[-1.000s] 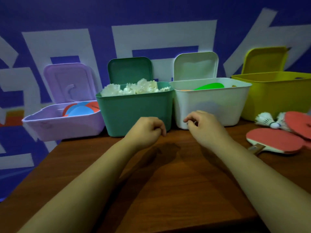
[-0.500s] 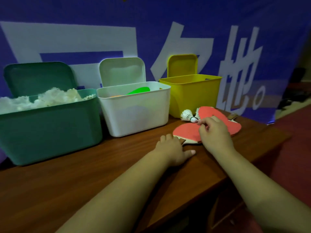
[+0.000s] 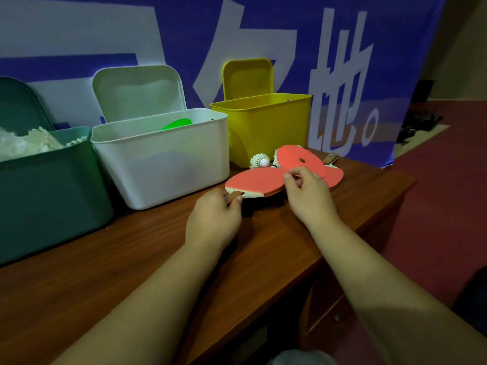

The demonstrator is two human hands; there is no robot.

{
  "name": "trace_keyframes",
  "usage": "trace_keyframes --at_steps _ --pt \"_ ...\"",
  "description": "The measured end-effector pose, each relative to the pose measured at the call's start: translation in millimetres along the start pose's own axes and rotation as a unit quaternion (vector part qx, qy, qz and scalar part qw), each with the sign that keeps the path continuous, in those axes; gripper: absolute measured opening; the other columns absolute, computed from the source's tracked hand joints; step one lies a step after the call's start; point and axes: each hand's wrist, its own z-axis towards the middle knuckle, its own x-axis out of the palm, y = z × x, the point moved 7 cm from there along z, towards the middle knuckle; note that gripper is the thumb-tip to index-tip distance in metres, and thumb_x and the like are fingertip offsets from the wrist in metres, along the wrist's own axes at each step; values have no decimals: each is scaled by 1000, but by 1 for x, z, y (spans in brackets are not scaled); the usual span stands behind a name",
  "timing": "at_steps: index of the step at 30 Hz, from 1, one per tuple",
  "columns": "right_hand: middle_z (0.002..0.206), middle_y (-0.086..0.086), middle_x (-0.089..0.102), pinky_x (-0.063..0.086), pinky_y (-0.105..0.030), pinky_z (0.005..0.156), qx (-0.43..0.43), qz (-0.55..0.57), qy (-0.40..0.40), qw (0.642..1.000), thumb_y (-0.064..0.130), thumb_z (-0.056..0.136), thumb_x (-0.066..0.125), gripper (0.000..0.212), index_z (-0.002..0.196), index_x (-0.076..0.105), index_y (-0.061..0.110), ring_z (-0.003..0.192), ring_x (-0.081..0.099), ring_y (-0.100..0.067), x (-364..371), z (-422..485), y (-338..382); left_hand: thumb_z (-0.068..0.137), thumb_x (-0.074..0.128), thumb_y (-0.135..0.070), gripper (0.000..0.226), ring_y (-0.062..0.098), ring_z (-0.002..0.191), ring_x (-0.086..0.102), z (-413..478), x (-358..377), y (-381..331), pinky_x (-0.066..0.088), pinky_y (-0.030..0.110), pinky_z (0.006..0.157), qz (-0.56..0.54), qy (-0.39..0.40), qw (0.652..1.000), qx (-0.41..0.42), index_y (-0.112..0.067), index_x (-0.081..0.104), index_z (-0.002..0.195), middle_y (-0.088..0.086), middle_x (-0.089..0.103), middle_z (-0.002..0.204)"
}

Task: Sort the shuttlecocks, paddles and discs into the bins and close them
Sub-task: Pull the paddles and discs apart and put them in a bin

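On the right of the wooden table, a red paddle (image 3: 257, 182) lies flat, and my left hand (image 3: 213, 222) is closed around its wooden handle. Behind it a red disc (image 3: 300, 159) with a small hole rests on a second red paddle (image 3: 332, 175). My right hand (image 3: 312, 196) pinches the disc's near edge between thumb and forefinger. A white shuttlecock (image 3: 259, 161) sits just behind the paddles, against the yellow bin (image 3: 266, 127). The yellow bin, the white bin (image 3: 163, 162) and the green bin (image 3: 52, 185) all stand with lids up.
The green bin is heaped with white shuttlecocks (image 3: 18, 146). Something bright green (image 3: 177, 124) shows over the white bin's rim. The table's right edge (image 3: 390, 196) runs close beside the paddles, with red floor below. A blue and white banner hangs behind the bins.
My view has swung right, away from the purple bin. Both hands travelled from in front of the bins to the paddles; the left hand closed on the near paddle's handle.
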Motion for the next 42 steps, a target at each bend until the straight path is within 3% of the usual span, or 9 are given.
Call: trace_keyframes --at_steps 7,10,17,21,25,29,32,35,42 --pt "121 7 66 51 -28 74 4 110 -36 993 47 110 44 33 140 54 36 104 65 -13 -16 -11 10 102 54 -51 33 20 91 59 -10 -10 -15 54 42 74 -33 -51 996 60 -20 64 102 -2 64 98" --pt "125 2 66 59 -46 88 40 103 -64 992 47 109 42 38 141 53 32 108 66 -20 -17 -4 -2 104 51 -49 33 17 88 55 -12 -13 -18 44 36 70 -46 -58 995 65 -19 63 106 -3 61 98" --pt "136 -16 56 44 -48 108 86 -185 -115 972 28 98 55 40 134 61 11 127 51 -37 -62 46 -43 106 50 -45 25 17 83 52 -9 -13 -16 35 35 66 -76 -62 993 60 -23 56 97 -6 53 88" --pt "144 -19 55 37 -49 112 226 -228 -65 945 51 99 50 63 141 52 4 136 44 -41 -61 64 -89 106 52 -44 27 16 85 50 -3 -5 -10 39 35 71 -60 -66 994 59 -19 63 103 -3 56 94" --pt "139 -14 61 37 -50 109 173 -287 -28 942 67 98 51 71 140 54 9 134 47 -37 -44 76 -90 106 52 -44 24 9 80 47 0 1 -8 36 33 67 -39 -47 997 54 -23 61 100 -4 56 95" --pt "143 -17 57 39 -52 111 185 -204 -59 960 63 88 72 80 144 51 11 136 48 -41 -53 79 -96 105 52 -47 26 10 84 50 2 7 -7 36 32 67 -28 -40 997 57 -23 62 103 -5 57 98" --pt "141 -19 55 46 -48 107 182 -48 -101 977 51 83 83 83 144 50 7 130 55 -40 -60 76 -97 104 51 -49 27 9 86 52 1 12 -9 40 32 69 -30 -29 997 67 -24 62 104 -6 57 99" --pt "133 -14 59 48 -37 94 144 54 -136 979 36 90 78 58 137 58 8 119 61 -33 -66 70 -89 105 51 -48 26 7 85 51 -2 11 -16 39 31 68 -30 -34 995 88 -24 62 105 -7 57 100" --pt "136 -2 42 50 -20 84 -2 54 -276 960 32 106 58 35 138 56 18 107 56 -11 -93 41 -46 106 50 -45 27 7 86 51 -12 -5 -22 41 32 67 -25 -68 991 115 -23 60 117 -7 56 104"
